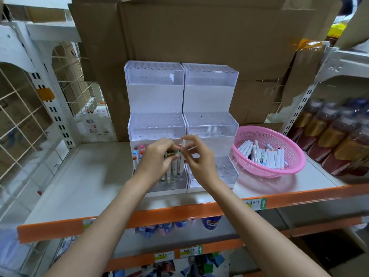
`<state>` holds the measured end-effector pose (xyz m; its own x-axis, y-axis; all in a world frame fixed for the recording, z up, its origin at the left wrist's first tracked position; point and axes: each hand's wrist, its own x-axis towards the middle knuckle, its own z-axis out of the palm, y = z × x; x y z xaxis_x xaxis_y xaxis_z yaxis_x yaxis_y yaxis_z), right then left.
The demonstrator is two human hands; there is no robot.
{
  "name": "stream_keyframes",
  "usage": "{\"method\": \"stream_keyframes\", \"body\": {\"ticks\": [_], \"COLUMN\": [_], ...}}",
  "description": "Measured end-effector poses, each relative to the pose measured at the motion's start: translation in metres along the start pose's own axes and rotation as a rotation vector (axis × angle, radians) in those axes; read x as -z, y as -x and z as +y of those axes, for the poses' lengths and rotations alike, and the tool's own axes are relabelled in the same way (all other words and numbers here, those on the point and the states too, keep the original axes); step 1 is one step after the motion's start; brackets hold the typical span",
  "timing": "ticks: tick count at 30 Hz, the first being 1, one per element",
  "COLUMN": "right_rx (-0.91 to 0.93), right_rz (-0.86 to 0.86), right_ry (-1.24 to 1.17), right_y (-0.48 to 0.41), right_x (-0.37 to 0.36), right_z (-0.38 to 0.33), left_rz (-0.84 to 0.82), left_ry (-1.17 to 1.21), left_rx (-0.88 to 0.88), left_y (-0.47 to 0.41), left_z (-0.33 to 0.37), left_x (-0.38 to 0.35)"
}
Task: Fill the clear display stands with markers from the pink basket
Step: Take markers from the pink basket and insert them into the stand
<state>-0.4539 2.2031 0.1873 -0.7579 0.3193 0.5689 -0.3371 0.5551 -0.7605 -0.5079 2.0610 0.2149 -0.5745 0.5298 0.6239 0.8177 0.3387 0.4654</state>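
At your far left a wire grid panel [24,108] stands beside the shelf [89,176]. On the shelf, the left display stand [155,124] rises in three clear tiers. A few capped markers [137,152] stand upright at the left end of its lowest tier.

Your left hand [157,158] is in front of that tier, its fingers [171,145] curled round a cluster of markers [174,166]. Their lower ends reach down to the tier, but you cannot tell whether they sit in its holes.

Just beside it, your right hand [199,156] pinches a single white marker [183,144] upright between thumb and fingers, close to the left hand's fingertips.

The right display stand [211,124] touches the left one, with two markers [211,129] showing inside its middle tier. Right of it sits the pink basket [295,164], holding a loose heap of white markers [263,154]. Bottles [335,136] line the shelf at the far right, and cardboard boxes [199,37] stand behind.
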Motion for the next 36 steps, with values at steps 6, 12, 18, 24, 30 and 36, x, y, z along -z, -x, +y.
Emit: {"method": "stream_keyframes", "body": {"ticks": [6,12,18,24,30,36], "right_rx": [-0.001,-0.009,-0.007,-0.005,-0.012,-0.054], "right_rz": [-0.019,-0.032,-0.017,-0.038,-0.055,-0.101], "right_ry": [-0.03,-0.019,-0.012,0.003,0.025,0.077], "right_y": [0.001,0.006,0.007,0.007,0.008,0.015], "right_x": [0.002,0.003,0.004,0.006,0.003,0.0], "right_z": [-0.003,-0.002,-0.004,-0.008,-0.009,-0.005], "left_rz": [-0.041,-0.021,0.028,0.028,-0.003,0.008], "left_ry": [-0.15,-0.241,-0.322,-0.327,-0.3,-0.287], "left_rx": [-0.101,-0.11,-0.164,-0.187,-0.143,-0.113], "left_y": [0.006,0.013,0.024,0.028,0.029,0.032], "left_z": [-0.007,-0.007,-0.009,-0.013,-0.012,-0.012], "left_x": [-0.002,-0.008,-0.002,0.001,0.004,0.008]}}
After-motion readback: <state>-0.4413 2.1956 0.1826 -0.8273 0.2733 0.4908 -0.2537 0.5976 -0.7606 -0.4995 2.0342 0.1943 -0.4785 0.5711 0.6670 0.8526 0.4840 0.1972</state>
